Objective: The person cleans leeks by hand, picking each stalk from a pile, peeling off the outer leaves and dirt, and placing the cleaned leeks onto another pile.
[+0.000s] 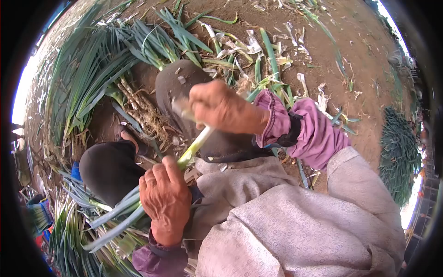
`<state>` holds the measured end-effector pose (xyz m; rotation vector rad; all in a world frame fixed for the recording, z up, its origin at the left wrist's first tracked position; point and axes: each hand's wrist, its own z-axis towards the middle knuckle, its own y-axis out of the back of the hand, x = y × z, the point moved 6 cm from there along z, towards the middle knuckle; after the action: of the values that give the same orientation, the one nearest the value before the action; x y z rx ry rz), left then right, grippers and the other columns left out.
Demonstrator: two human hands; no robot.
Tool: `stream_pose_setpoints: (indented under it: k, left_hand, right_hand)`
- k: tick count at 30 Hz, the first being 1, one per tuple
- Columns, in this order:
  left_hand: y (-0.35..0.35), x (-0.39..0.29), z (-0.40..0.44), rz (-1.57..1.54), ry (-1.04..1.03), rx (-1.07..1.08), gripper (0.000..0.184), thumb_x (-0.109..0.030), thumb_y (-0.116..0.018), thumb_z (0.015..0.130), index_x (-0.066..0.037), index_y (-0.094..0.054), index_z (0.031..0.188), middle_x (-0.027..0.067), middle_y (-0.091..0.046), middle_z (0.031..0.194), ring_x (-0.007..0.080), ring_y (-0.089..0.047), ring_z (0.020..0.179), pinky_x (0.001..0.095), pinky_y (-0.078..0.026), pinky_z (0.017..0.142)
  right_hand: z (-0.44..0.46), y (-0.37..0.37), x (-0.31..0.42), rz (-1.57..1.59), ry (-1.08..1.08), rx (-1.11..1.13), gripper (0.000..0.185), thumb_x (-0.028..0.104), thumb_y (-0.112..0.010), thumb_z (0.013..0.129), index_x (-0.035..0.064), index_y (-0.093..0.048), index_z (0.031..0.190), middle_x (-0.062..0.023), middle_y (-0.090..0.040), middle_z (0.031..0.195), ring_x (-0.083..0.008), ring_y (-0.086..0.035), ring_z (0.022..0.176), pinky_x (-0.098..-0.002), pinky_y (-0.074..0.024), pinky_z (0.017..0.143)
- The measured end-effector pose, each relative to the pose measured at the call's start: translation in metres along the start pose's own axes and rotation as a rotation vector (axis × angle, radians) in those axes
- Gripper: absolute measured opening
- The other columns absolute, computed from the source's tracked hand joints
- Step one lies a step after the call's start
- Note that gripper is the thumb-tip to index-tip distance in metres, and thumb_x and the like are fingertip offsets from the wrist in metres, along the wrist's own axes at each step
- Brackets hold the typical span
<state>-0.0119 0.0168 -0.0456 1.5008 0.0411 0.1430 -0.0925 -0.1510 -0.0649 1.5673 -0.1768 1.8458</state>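
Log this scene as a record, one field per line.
left hand: closed around onion
right hand: curled at onion's pale end, blurred; exact grip unclear
onion: slanting, leaves toward lower left
beyond knees: leafy bunches, some with roots
ground: brown soil, scattered scraps
far right: dark green pile

The long green onion [196, 148] in front of you slants between your hands: its smooth white end is at your right hand [221, 106], and its split blue-green leaves fan out past your left hand [165, 201].
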Motion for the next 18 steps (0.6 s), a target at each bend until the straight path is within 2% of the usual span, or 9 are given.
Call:
stream_pose_setpoints:
  k: [1, 3, 5, 7, 9, 10, 13, 16, 18]
  left_hand:
    - [0.004, -0.002, -0.001, 0.026, -0.010, -0.030, 0.026, -0.008, -0.057, 0.081, 0.004, -0.056, 0.104, 0.0147, -0.055, 0.084, 0.0289, -0.058, 0.078, 0.0405, -0.045, 0.071]
    - [0.013, -0.007, -0.005, 0.080, -0.035, -0.087, 0.025, -0.008, -0.057, 0.082, 0.003, -0.056, 0.104, 0.0138, -0.054, 0.081, 0.0283, -0.056, 0.075, 0.0400, -0.045, 0.071]
    - [0.021, -0.006, -0.013, 0.140, -0.024, -0.111, 0.021, -0.007, -0.056, 0.084, 0.004, -0.055, 0.102, 0.0148, -0.055, 0.085, 0.0289, -0.058, 0.078, 0.0401, -0.047, 0.072]
    - [0.029, 0.001, -0.022, 0.216, -0.026, -0.186, 0.018, -0.005, -0.053, 0.086, 0.005, -0.055, 0.100, 0.0157, -0.057, 0.088, 0.0290, -0.060, 0.079, 0.0402, -0.048, 0.072]
    - [0.038, -0.003, -0.031, 0.240, -0.105, -0.243, 0.019, -0.006, -0.054, 0.086, 0.004, -0.054, 0.103, 0.0154, -0.056, 0.086, 0.0303, -0.059, 0.078, 0.0415, -0.048, 0.071]
    - [0.041, -0.006, -0.035, 0.253, -0.142, -0.269, 0.020, -0.007, -0.054, 0.086, 0.004, -0.053, 0.104, 0.0152, -0.056, 0.086, 0.0310, -0.059, 0.077, 0.0422, -0.049, 0.070]
    - [0.054, -0.027, -0.032, 0.262, -0.205, -0.300, 0.016, -0.006, -0.053, 0.086, 0.005, -0.056, 0.097, 0.0138, -0.057, 0.078, 0.0266, -0.059, 0.068, 0.0386, -0.049, 0.064]
    - [0.055, -0.023, -0.043, 0.289, -0.189, -0.195, 0.032, -0.022, -0.060, 0.087, 0.001, -0.064, 0.109, 0.0167, -0.064, 0.101, 0.0330, -0.063, 0.086, 0.0404, -0.053, 0.077]
    - [0.058, -0.026, -0.046, 0.296, -0.189, -0.165, 0.031, -0.021, -0.059, 0.088, 0.002, -0.064, 0.108, 0.0172, -0.064, 0.101, 0.0321, -0.062, 0.086, 0.0389, -0.053, 0.077]
  right_hand:
    - [-0.003, 0.010, -0.011, 0.259, -0.276, -0.042, 0.021, 0.018, -0.056, 0.091, -0.0020, -0.060, 0.085, -0.0105, -0.060, 0.066, -0.0180, -0.061, 0.051, -0.0293, -0.0482, 0.043]
    - [-0.012, 0.039, -0.031, 0.576, -0.279, -0.247, 0.025, 0.019, -0.053, 0.093, -0.0052, -0.057, 0.087, -0.0062, -0.059, 0.069, -0.0091, -0.055, 0.050, -0.0243, -0.0445, 0.041]
    - [-0.022, 0.080, -0.060, 1.097, -0.408, -0.406, 0.017, 0.011, -0.053, 0.087, -0.0040, -0.056, 0.079, -0.0098, -0.060, 0.073, -0.0096, -0.049, 0.047, -0.0245, -0.0403, 0.039]
    - [-0.036, 0.138, -0.063, 0.848, -0.435, -0.668, 0.013, 0.007, -0.049, 0.086, -0.0038, -0.053, 0.081, -0.0091, -0.056, 0.073, -0.0083, -0.040, 0.045, -0.0239, -0.0362, 0.039]
    - [-0.052, 0.190, -0.093, 1.199, -0.377, -0.759, 0.009, 0.006, -0.049, 0.084, -0.0036, -0.047, 0.084, -0.0074, -0.050, 0.069, -0.0077, -0.036, 0.045, -0.0244, -0.0330, 0.039]
    - [-0.052, 0.198, -0.092, 1.245, -0.386, -0.692, 0.011, 0.005, -0.049, 0.083, -0.0018, -0.042, 0.087, -0.0057, -0.046, 0.067, -0.0073, -0.033, 0.045, -0.0239, -0.0285, 0.038]
    - [-0.053, 0.218, -0.084, 1.127, -0.359, -1.000, 0.013, 0.005, -0.050, 0.082, 0.0007, -0.038, 0.087, -0.0062, -0.047, 0.068, -0.0075, -0.032, 0.044, -0.0254, -0.0263, 0.038]
    - [-0.055, 0.231, -0.109, 1.137, -0.376, -1.000, 0.015, 0.006, -0.049, 0.083, 0.0037, -0.036, 0.091, -0.0098, -0.047, 0.072, -0.0096, -0.034, 0.046, -0.0272, -0.0279, 0.040]
    - [-0.054, 0.233, -0.123, 1.173, -0.397, -1.010, 0.013, 0.012, -0.047, 0.086, 0.0037, -0.039, 0.089, -0.0061, -0.042, 0.068, -0.0108, -0.034, 0.046, -0.0279, -0.0287, 0.042]
